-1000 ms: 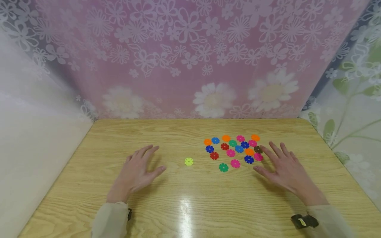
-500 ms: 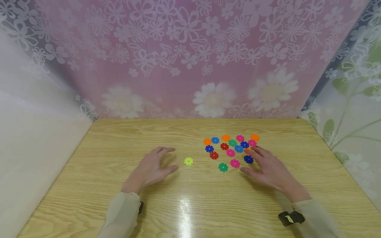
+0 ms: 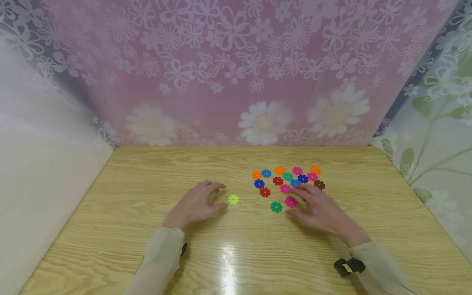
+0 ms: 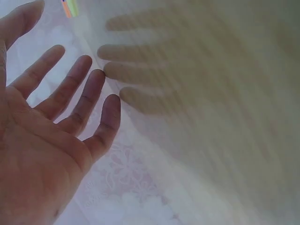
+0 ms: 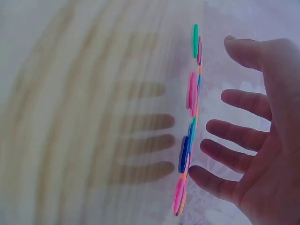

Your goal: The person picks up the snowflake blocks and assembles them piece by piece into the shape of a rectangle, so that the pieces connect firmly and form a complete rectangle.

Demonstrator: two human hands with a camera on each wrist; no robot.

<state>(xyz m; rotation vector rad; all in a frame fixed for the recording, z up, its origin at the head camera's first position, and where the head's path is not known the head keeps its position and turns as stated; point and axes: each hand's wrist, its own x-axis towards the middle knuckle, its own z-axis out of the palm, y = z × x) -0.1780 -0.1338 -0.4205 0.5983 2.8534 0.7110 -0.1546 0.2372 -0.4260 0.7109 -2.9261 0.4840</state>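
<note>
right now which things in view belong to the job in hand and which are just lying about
Likely part of the job:
lime disc, beside the left grip
multicoloured discs, some hidden by the right grip in the head view

Likely just surroundings:
wooden table, under the discs
pink flowered backdrop
black wristband, worn on the right
</note>
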